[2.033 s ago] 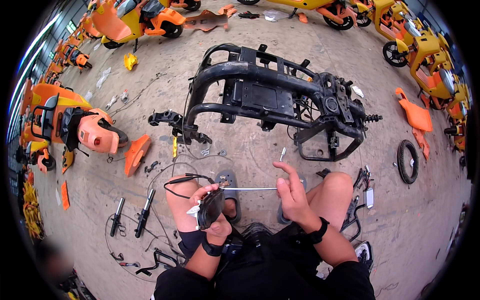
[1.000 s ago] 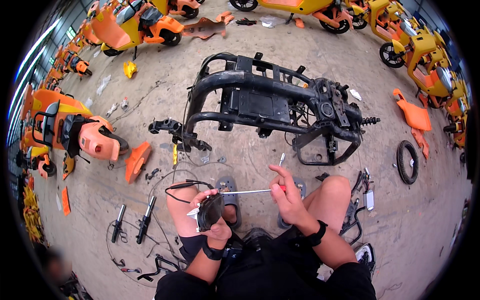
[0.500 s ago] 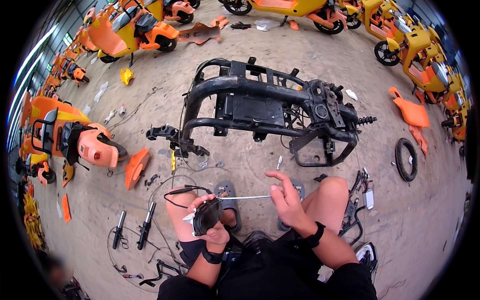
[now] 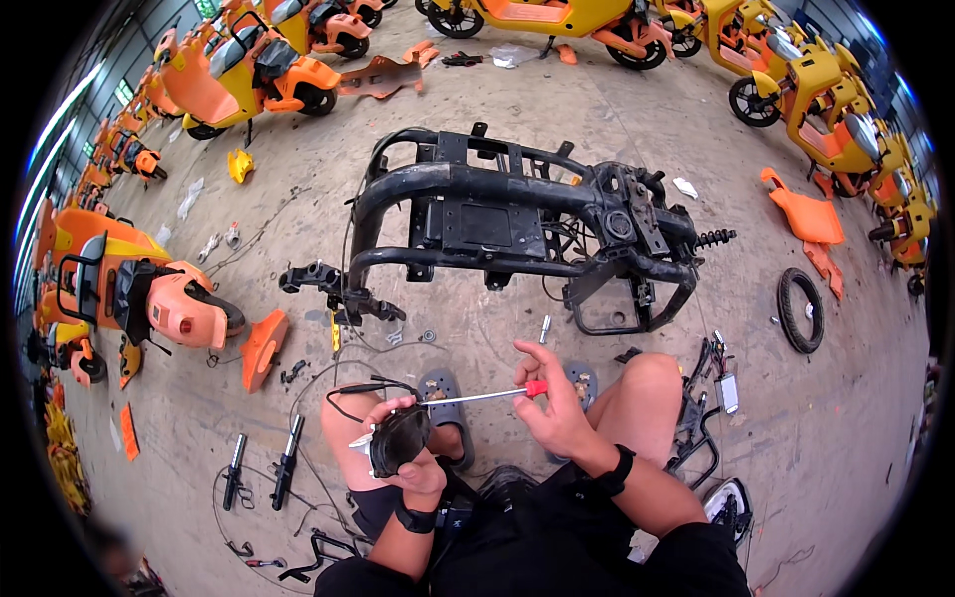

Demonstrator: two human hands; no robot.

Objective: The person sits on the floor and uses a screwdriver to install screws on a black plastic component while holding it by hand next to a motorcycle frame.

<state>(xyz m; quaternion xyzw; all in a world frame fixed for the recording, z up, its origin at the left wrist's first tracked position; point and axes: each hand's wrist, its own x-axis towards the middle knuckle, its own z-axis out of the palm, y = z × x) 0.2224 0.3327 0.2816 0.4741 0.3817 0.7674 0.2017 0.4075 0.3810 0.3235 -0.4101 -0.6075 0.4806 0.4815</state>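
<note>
Screwdriver (image 4: 536, 388) in half-curled grip of right hand (image 4: 559, 416) seemingly touches black part (image 4: 401, 440) clasped in left hand (image 4: 422, 476).

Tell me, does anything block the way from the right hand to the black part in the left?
Nothing visible does: the red-handled screwdriver in the right hand spans open air towards the black rounded part in the left hand. The black cable loops off leftward. Whether the screwdriver touches the part is too small to tell.
</note>
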